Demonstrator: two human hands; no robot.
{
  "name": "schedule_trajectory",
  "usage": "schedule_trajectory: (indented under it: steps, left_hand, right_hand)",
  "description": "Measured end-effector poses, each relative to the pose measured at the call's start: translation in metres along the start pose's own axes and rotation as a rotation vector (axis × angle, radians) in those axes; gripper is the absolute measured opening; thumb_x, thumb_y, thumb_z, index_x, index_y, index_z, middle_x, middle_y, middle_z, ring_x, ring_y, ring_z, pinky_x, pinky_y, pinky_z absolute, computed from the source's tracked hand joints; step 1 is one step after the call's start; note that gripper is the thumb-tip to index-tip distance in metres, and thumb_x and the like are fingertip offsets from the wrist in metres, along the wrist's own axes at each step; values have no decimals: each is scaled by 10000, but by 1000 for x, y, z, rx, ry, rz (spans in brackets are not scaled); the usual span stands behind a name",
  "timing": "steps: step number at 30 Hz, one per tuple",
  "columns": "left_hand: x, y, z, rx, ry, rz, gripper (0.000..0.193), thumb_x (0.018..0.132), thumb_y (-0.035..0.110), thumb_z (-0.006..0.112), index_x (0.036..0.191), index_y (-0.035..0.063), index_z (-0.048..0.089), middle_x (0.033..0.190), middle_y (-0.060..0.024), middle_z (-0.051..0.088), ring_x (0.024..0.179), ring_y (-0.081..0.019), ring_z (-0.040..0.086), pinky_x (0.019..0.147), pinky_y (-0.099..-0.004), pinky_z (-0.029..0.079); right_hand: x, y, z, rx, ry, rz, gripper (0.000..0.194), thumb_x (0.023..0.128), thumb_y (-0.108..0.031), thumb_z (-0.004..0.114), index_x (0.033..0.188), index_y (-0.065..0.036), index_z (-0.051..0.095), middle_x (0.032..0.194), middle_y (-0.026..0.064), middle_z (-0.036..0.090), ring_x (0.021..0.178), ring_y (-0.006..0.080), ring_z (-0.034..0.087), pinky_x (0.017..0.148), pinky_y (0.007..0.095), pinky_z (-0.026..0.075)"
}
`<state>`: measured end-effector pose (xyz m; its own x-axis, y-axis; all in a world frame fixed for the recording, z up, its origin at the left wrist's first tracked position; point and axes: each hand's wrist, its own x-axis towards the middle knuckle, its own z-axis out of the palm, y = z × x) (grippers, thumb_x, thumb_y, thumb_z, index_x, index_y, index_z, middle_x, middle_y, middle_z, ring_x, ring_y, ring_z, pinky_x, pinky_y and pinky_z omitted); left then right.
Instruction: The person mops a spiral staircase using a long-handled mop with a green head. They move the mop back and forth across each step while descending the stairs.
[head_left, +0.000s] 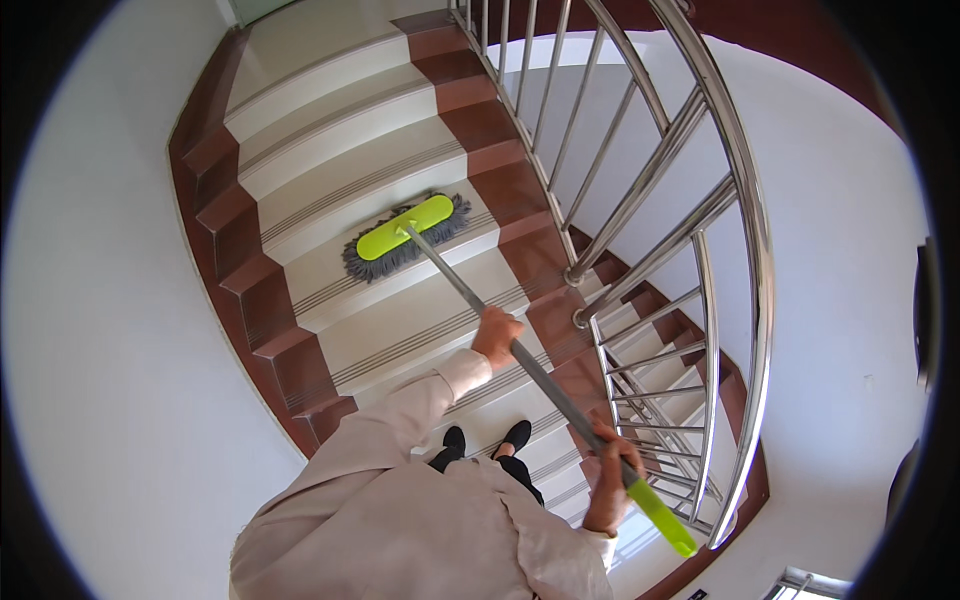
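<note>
A dust mop with a lime-green oblong head plate (375, 241) and a grey yarn fringe (390, 262) rests on a stair tread a few steps up in front of me. From the head its grey pole (551, 390) slants down to the right across my body. My left hand (497, 337) is wrapped around the middle of the pole. Lower down, my right hand (615, 476) grips the pole just above its lime-green end grip (664, 520). The fringe lies on the cream tread, and part of it is covered by the plate.
Cream stairs (405, 322) with brown side borders (514, 184) rise ahead. A white wall (112, 315) runs along the left. On the right stands a curved stainless-steel railing (750, 225), with another flight (630, 322) beyond it. My black shoes (515, 436) stand on a lower step.
</note>
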<state>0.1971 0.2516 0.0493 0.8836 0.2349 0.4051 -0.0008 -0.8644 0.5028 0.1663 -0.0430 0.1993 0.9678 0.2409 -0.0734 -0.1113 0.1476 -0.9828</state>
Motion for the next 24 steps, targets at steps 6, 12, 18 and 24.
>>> schedule_trajectory:
  steps: [6,12,18,24]
  left_hand:
    - [47,67,41,-221,-17,54,168,605,129,651,588,120,484,663,-50,489,783,-289,523,807,-423,372]
    - [94,52,64,76,88,-12,279,601,92,704,840,86,559,901,-120,534,973,-327,502,966,-436,342]
    - [104,87,53,-66,149,112,468,611,96,759,1001,87,503,1042,-128,543,1166,-378,469,946,-486,388]
    - [119,128,39,-138,93,152,494,593,119,805,972,100,489,977,-88,550,1060,-325,495,922,-478,396]
  right_hand:
    - [3,-37,-40,-62,142,-143,216,958,-225,591,868,-34,636,1019,144,702,1037,266,643,951,387,452]
    - [36,-7,-6,-184,172,-128,222,964,-232,580,978,-27,664,1104,104,682,933,127,610,711,221,466]
    - [111,22,1,-104,72,-169,201,977,-210,567,1001,-28,647,1128,109,665,1000,163,606,848,299,497]
    - [120,-42,-21,-167,75,-216,90,933,-63,560,924,0,624,1056,138,687,1003,213,607,923,333,456]
